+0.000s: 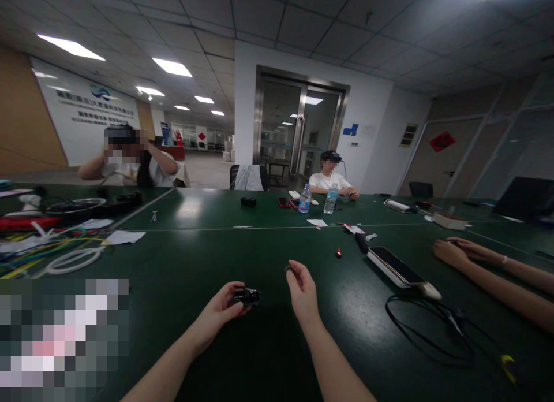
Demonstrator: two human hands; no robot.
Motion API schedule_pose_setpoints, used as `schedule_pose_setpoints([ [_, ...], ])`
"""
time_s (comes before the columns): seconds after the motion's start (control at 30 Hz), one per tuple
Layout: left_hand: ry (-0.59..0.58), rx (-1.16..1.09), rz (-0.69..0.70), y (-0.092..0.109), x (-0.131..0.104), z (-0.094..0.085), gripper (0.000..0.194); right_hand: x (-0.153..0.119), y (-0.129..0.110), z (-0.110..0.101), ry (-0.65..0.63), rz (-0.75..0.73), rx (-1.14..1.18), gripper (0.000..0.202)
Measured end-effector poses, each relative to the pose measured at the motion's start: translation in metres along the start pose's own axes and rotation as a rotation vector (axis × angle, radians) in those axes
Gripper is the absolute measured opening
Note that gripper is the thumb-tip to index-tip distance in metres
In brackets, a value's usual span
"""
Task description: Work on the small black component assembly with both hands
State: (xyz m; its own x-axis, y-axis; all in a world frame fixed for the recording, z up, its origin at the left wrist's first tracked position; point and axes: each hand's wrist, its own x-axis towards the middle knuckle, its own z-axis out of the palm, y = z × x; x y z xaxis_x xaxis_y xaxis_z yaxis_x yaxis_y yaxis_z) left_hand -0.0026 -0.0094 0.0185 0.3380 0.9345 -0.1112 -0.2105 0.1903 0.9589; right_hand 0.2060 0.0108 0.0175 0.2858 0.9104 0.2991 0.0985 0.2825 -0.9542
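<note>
Left hand: grips black device | right hand: pinches tiny dark piece, apart from device, right of it

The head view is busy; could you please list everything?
Table: one, green, across the foreground.
Bottles: two, clear, table's far side.
Small box: one, black, far centre.
Cables: several, mixed colours, left and lower right.
Flat device: one, black and white, right.
Doors: two, silver-framed, back.
People: two, white tops, beyond table.
Another person's forearms: two, bare, right.
Left hand: one, bare, centre, holding black object.
Right hand: one, bare, centre, pinching small dark object.
</note>
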Motion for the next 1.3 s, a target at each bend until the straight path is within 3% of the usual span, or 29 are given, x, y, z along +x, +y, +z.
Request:
schedule_pose_setpoints([
  [0.5,0.007,0.011,0.003,0.003,-0.002,0.003,0.044,0.000,0.004,0.000,-0.046,-0.006,-0.008,0.031],
  [0.77,0.011,0.010,0.022,0.000,0.000,0.003,0.043,-0.008,-0.005,0.004,-0.185,-0.029,-0.103,0.029],
  [0.97,-0.048,0.004,0.014,-0.004,0.004,-0.002,0.043,-0.020,-0.015,0.013,-0.324,-0.072,-0.203,0.025],
  [1.13,-0.046,0.001,0.039,-0.002,0.004,0.000,0.042,-0.027,-0.012,0.021,-0.413,-0.133,-0.243,0.022],
  [1.3,-0.044,0.046,0.019,0.000,0.002,0.001,0.039,-0.030,-0.006,0.025,-0.477,-0.101,-0.327,0.022],
])
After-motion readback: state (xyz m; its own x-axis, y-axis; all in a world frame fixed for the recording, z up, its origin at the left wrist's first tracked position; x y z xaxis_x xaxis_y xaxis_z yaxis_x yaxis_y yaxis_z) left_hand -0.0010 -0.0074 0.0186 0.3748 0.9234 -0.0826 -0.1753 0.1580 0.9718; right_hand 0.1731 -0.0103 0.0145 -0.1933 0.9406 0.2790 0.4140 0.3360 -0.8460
